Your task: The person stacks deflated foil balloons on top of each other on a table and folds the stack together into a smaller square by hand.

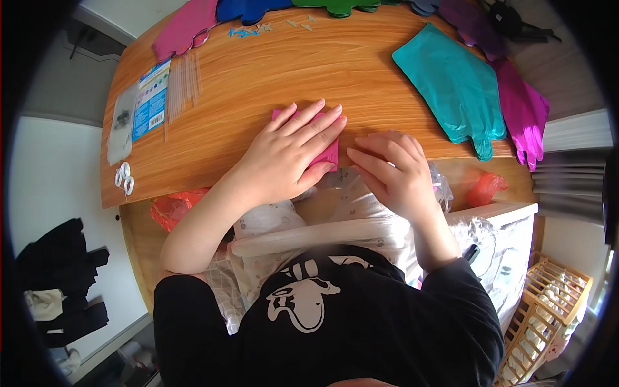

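1. At the far left edge of the counter [271, 71] I see two small white rings [124, 177], a clear packet [121, 122] and a blue-and-white card packet [150, 100], with a row of thin clear sticks [182, 87] just beside them. They lie out of the way, well apart from the hands.
2. Along the back edge lie flat shiny foil shapes: a pink one [184, 27], a blue one [248, 8] and a green one [335, 6]. Small blue and pale bits [248, 30] are scattered near them.
3. My left hand [287, 151] lies flat and open, fingers spread, palm pressing down on a small pink folded foil piece [329, 155] at the near edge of the counter. It grips nothing; I judge the flat palm keeps the piece pinned and smooth.
4. My right hand [390, 171] sits just beside it, fingers curled downward with the tips at the piece's right edge. I cannot tell whether it pinches the foil or only rests there.
5. Below the counter edge, crumpled clear plastic and pale cloth [361, 206] fill the lap area, with orange plastic [173, 208] to the left.
6. To the right lies a large teal foil shape [451, 87], spread flat, a magenta one [525, 113] touching its right side.
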Action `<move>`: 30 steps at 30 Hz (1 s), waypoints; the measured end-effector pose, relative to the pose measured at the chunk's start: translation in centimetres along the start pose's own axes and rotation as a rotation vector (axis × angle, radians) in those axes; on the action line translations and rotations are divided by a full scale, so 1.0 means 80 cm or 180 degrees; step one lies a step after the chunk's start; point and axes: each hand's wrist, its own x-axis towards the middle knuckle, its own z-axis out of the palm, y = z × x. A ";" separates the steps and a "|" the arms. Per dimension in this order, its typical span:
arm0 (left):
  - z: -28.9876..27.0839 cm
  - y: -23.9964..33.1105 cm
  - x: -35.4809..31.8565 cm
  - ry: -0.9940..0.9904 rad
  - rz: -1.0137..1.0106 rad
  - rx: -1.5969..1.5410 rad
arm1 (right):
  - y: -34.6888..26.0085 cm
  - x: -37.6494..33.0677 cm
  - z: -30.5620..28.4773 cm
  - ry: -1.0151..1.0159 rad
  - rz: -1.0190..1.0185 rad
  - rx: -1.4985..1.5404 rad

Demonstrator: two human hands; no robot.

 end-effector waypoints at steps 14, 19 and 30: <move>-0.006 -0.014 -0.001 -0.0275 0.0061 -0.0340 | -0.007 -0.020 0.039 0.0183 -0.0373 -0.0740; -0.010 -0.043 -0.002 -0.0381 -0.0177 -0.1775 | -0.013 -0.016 0.041 0.0259 -0.0227 -0.0624; -0.021 -0.062 -0.002 0.1104 -0.1322 -0.4865 | -0.025 0.002 0.052 0.0183 -0.0482 -0.0854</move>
